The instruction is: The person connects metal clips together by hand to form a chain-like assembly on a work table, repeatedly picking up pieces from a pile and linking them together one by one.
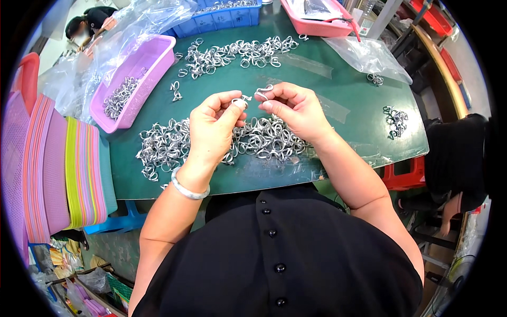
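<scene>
My left hand (211, 127) pinches a small silver metal ring (246, 98) between thumb and fingertips. Facing it across a narrow gap, my right hand (297, 111) grips another silver ring (263, 91) the same way. Their finer shape is too small to make out. Beneath both hands spreads a near pile of silver rings (272, 138) on the green tabletop (364, 158), partly hidden by my left hand and wrist. A farther heap of similar rings (211, 56) lies beyond my fingers, and a few loose rings (176, 91) sit left of it.
A purple basket (150, 87) with rings stands at left, beside clear plastic bags. A blue crate (219, 21) and a pink tray (317, 26) are at the back. Darker rings (395, 122) lie at right. Stacked colourful baskets (84, 169) flank the table. Two other people are nearby.
</scene>
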Action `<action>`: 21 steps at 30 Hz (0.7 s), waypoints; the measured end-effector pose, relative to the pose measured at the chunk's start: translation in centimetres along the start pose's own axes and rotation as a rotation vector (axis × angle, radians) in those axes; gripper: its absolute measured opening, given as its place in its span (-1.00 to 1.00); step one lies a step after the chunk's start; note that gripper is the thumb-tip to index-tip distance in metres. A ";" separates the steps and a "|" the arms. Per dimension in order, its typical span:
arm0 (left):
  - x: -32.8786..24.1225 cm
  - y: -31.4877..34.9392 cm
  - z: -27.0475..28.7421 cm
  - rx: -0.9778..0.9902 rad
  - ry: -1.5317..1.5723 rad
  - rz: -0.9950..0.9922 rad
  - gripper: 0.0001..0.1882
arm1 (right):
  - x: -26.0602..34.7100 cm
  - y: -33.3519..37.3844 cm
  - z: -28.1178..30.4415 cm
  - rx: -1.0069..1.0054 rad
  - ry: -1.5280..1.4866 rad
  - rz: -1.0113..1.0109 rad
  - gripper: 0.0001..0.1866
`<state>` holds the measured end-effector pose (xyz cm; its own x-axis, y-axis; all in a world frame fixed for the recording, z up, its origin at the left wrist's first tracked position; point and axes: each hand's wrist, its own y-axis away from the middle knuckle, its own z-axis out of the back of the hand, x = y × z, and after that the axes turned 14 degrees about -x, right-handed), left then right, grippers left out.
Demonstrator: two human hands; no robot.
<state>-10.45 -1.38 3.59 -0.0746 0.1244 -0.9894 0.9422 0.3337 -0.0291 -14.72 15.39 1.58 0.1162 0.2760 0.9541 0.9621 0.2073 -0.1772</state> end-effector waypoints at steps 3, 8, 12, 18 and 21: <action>0.0 0.0 0.2 0.005 0.039 0.012 -0.80 | -0.3 0.0 0.0 -0.047 0.153 0.145 -0.89; 0.1 0.0 0.7 -0.005 0.046 0.014 -0.81 | -0.4 -0.2 0.0 -0.050 0.396 0.459 -0.86; 0.2 0.1 1.1 -0.005 0.066 0.010 -0.81 | 0.0 -0.2 -0.4 -0.052 0.458 0.600 -0.85; 0.2 0.1 0.8 0.003 0.014 -0.006 -0.80 | 0.2 0.2 0.1 -0.084 0.595 0.704 -0.82; 0.4 0.1 0.9 -0.042 -0.035 -0.064 -0.81 | -0.4 0.0 0.5 0.037 0.837 0.729 -0.83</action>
<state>-10.10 -2.16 3.08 -0.1223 0.0691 -0.9901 0.9214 0.3788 -0.0873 -14.92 15.72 1.06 0.7944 -0.3747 0.4780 0.5894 0.2853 -0.7558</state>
